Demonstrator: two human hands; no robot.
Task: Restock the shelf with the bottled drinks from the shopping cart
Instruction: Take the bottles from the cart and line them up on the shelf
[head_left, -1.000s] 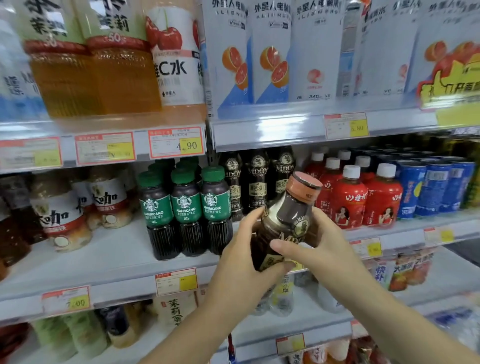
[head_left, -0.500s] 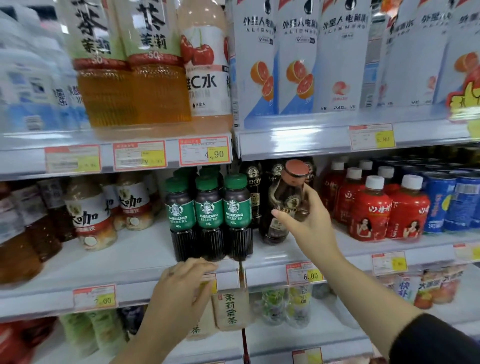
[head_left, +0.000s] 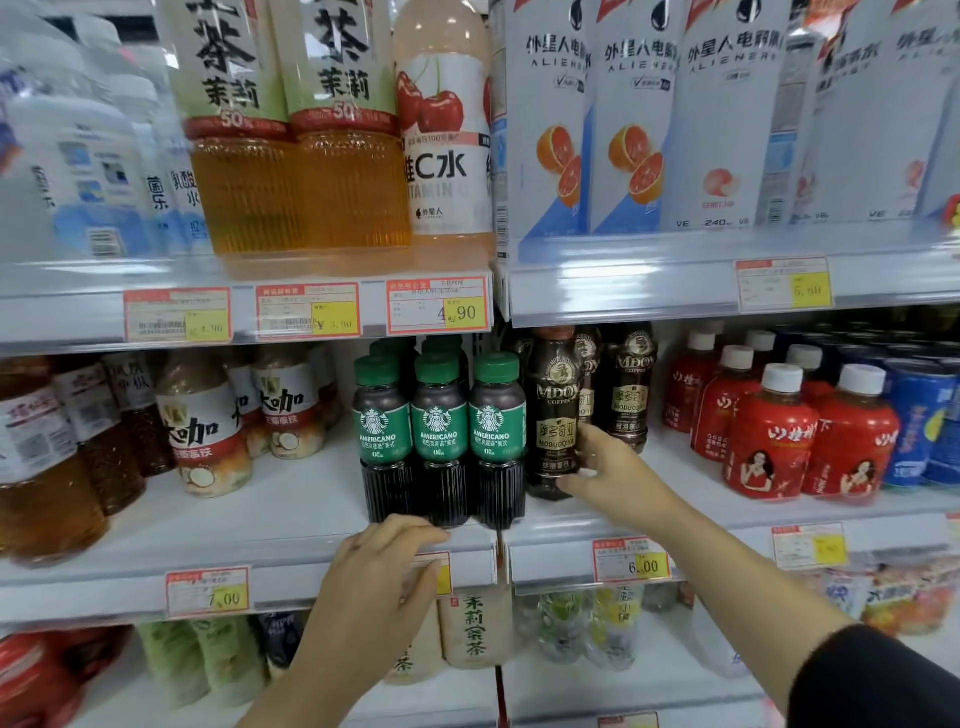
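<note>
The coffee bottle (head_left: 555, 415), dark with a gold label, stands upright on the middle shelf (head_left: 291, 519), near its front edge and at the left end of the shelf's right-hand section. The right hand (head_left: 618, 478) grasps it low on its right side: the thumb lies across the front of the base and the fingers reach round the side toward the back. The bottle stands just beside a block of green-capped bottles (head_left: 439, 431) on its left; whether the two touch cannot be told. More dark bottles (head_left: 628, 395) of the same make stand behind it and to its right. Further right on the same shelf are red bottles (head_left: 769, 436) with white caps, then blue cans (head_left: 919, 415) at the right edge. A price tag (head_left: 631, 564) on the front strip sits below the right wrist, and a dark sleeve (head_left: 883, 680) covers the right forearm. The left hand (head_left: 379, 577) clasps the front edge of the middle shelf below the green-capped bottles, fingers bent over the top of the lip and thumb against the front strip. Toward the shelf's left edge stand milk coffee bottles (head_left: 208, 431). The upper shelf (head_left: 623, 280) carries amber tea bottles (head_left: 301, 156) on the left and white drink bottles (head_left: 639, 130) on the right.
</note>
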